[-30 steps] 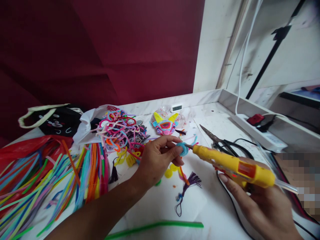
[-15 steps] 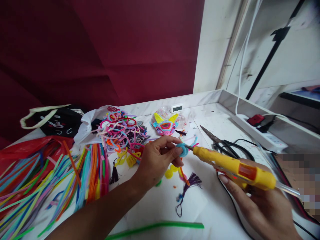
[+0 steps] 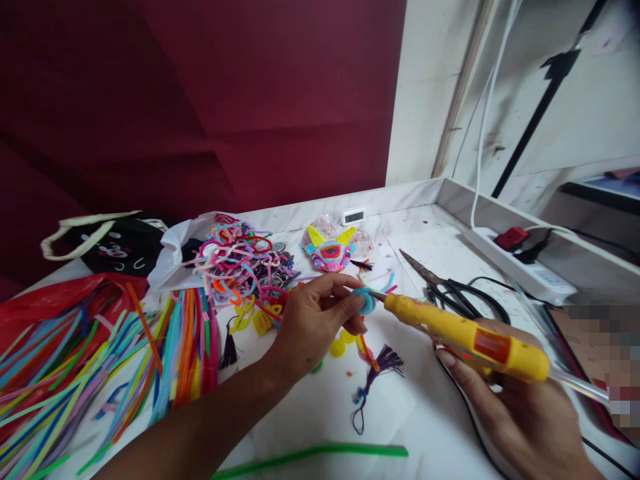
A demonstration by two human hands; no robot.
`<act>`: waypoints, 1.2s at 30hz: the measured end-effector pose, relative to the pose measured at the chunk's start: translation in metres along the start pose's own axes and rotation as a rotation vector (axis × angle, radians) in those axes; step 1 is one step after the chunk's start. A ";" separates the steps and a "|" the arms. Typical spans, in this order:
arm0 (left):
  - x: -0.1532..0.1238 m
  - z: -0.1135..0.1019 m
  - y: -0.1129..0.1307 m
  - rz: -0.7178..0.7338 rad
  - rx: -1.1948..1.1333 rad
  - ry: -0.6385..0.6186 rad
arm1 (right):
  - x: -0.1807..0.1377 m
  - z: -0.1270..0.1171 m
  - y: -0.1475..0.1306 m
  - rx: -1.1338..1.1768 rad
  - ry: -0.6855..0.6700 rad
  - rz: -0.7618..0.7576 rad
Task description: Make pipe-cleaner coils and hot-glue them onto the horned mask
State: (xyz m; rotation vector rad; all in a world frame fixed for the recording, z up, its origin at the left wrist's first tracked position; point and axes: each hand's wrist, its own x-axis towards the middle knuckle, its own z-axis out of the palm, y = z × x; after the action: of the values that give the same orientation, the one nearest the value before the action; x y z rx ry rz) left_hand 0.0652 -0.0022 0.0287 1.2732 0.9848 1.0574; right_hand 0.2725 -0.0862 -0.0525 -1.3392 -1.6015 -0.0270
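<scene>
Pinching a blue coil (image 3: 369, 303) above the surface (image 3: 435, 427), the left hand (image 3: 315, 317) lies left of the glue gun (image 3: 450, 331); the right hand's (image 3: 525, 400) fingers wrap the gun, its long axis slanting forward-left, nozzle (image 3: 379, 295) at the coil's right edge, contact unclear.

The glue gun (image 3: 445, 329) is yellow, the coil (image 3: 369, 304) is light blue, and the bench (image 3: 411, 195) is white with grey veins.
</scene>
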 end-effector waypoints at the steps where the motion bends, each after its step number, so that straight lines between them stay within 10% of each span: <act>1: 0.000 0.000 0.000 -0.001 -0.003 0.000 | 0.000 0.000 0.000 0.000 -0.002 -0.014; 36: -0.002 -0.002 -0.003 0.026 0.030 -0.003 | 0.004 0.002 -0.005 -0.036 0.031 -0.067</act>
State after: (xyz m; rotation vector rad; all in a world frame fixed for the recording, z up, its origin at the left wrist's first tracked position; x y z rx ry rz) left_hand 0.0626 -0.0037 0.0259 1.3146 0.9873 1.0642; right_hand 0.2681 -0.0838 -0.0482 -1.3060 -1.6259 -0.1173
